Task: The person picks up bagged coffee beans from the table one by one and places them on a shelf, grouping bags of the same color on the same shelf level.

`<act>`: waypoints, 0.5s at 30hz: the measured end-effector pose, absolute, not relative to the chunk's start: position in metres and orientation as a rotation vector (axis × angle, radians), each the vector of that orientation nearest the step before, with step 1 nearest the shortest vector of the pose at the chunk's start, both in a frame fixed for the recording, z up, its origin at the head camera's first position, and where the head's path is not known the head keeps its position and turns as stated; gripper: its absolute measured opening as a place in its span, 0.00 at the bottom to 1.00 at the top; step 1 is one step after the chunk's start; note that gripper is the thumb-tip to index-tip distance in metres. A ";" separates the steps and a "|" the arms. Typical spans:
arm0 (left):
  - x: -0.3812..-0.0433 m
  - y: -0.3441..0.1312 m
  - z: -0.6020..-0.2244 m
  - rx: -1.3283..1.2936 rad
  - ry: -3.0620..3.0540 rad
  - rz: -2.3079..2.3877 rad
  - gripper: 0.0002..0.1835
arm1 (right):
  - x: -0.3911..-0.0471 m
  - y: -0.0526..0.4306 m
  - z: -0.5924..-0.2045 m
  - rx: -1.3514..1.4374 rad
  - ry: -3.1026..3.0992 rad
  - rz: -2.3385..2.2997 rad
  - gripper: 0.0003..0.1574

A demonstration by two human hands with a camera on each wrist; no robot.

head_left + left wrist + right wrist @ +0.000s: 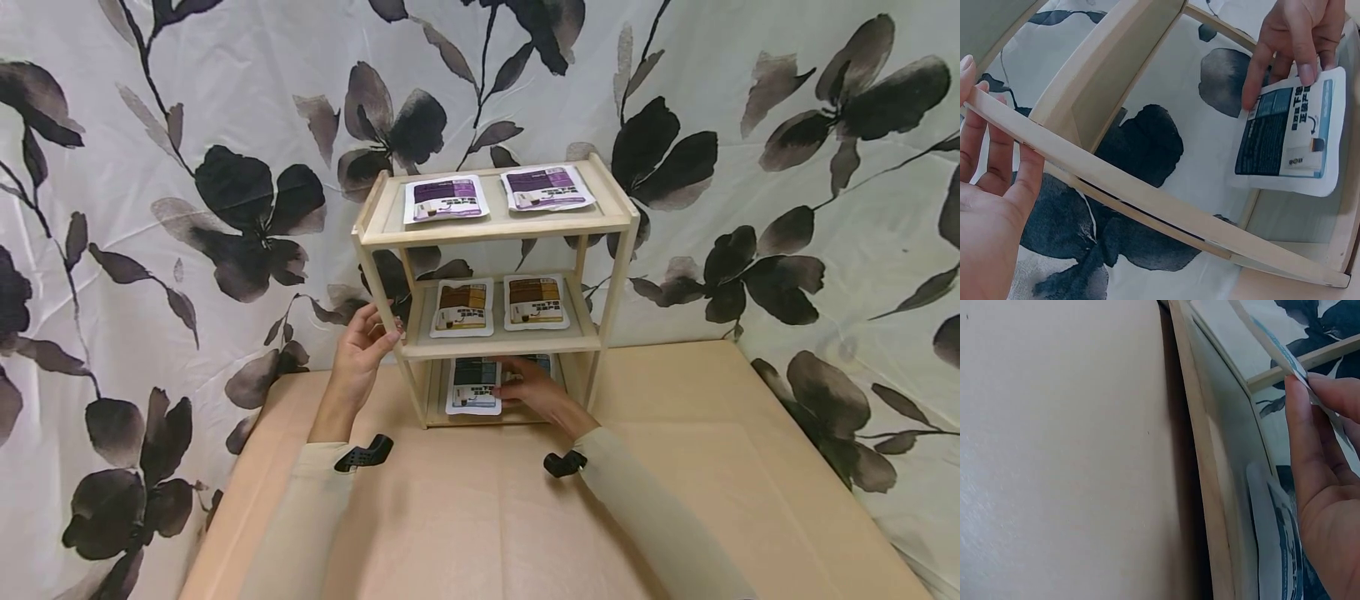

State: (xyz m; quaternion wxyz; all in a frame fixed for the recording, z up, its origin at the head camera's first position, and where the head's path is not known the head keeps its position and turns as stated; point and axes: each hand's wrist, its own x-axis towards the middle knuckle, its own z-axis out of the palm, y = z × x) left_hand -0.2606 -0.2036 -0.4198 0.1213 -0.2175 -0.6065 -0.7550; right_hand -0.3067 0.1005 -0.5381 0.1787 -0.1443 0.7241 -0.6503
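A small three-tier wooden shelf point(495, 350) stands on the table, holding flat pouches. My left hand point(360, 354) holds its front left post point(1116, 187), thumb on one side and fingers behind. My right hand point(534, 387) reaches into the bottom tier and pinches a blue-and-white pouch point(474, 387) by its edge. In the left wrist view that pouch point(1291, 134) is tilted, its printed front showing. A second blue pouch point(1275, 537) lies on the bottom tier, partly hidden behind my right hand in the head view.
Two purple pouches, one left point(446, 198) and one right point(547, 187), lie on the top tier. The middle tier bears two brown-and-yellow pouches, left point(462, 308) and right point(536, 302). A flower-patterned cloth point(247, 100) hangs close behind the shelf. The tan tabletop point(465, 508) extends in front.
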 end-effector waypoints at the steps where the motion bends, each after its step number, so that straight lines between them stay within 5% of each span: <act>1: -0.260 -0.203 -0.420 -0.631 -1.772 -2.204 0.26 | -0.308 0.101 -0.539 -0.411 2.033 -1.842 0.43; 15: -0.258 -0.203 -0.419 -0.636 -1.760 -2.214 0.25 | -0.323 0.098 -0.539 -0.315 1.983 -1.819 0.44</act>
